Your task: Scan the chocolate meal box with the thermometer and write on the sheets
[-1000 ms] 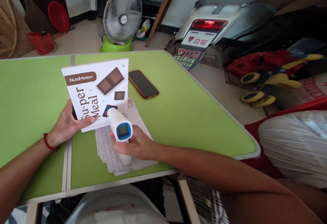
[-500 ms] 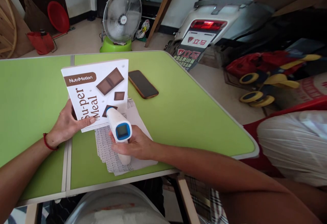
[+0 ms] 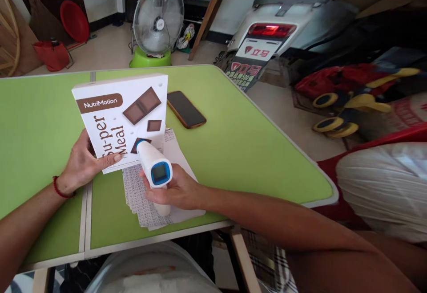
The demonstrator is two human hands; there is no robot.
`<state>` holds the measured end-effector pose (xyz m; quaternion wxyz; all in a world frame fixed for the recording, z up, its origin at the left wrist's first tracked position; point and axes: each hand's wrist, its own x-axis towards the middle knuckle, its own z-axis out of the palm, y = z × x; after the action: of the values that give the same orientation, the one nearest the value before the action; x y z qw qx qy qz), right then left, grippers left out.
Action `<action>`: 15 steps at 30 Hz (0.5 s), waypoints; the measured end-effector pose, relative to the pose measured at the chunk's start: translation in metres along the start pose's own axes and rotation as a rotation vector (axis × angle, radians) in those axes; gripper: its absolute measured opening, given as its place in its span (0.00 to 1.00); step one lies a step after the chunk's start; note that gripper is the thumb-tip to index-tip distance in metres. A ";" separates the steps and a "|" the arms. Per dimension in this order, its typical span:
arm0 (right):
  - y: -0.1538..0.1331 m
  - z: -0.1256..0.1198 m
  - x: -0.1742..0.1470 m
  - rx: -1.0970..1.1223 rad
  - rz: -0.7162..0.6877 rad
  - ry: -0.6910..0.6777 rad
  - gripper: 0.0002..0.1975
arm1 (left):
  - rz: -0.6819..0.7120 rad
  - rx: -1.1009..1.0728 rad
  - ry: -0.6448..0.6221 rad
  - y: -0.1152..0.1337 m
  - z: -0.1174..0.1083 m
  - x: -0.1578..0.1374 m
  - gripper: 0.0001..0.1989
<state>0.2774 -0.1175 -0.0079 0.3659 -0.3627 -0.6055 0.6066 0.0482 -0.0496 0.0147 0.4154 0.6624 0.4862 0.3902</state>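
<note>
I have the left fingers (image 3: 110,161) around one box (image 3: 122,115), the right fingers (image 3: 156,194) around one thermometer (image 3: 150,156). I count one phone (image 3: 187,109).

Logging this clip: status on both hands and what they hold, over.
Left hand holding box, tilted. Right hand gripping white-and-blue handheld device, nose towards box; contact unclear. Papers beneath, phone at right; neither between box and device.

Wears a thin, red, cord-like bracelet (image 3: 63,189) around the left wrist (image 3: 67,182). Bare-armed along both forearms. Dressed, apparently (cropped low, hard to see), in a pale-grey, orange-marked fabric top (image 3: 150,279) and dark cloth trousers (image 3: 204,255).
</note>
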 end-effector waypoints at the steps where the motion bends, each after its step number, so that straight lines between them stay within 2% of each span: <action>1: 0.000 0.000 0.000 -0.005 -0.004 -0.004 0.11 | 0.000 -0.002 -0.003 0.000 0.000 0.000 0.38; 4: -0.004 -0.004 0.000 -0.039 -0.014 0.003 0.11 | 0.032 0.013 0.007 0.003 -0.002 0.000 0.37; 10: -0.015 -0.039 0.010 -0.371 -0.082 0.262 0.12 | 0.143 0.056 0.098 0.006 -0.016 0.010 0.34; 15: -0.016 -0.068 0.018 -0.757 0.152 0.347 0.15 | 0.188 0.078 0.123 -0.003 -0.035 0.023 0.31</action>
<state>0.3297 -0.0699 0.0076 0.2576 -0.6119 -0.6864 0.2968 0.0197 -0.0209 0.0266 0.3205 0.6954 0.4613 0.4482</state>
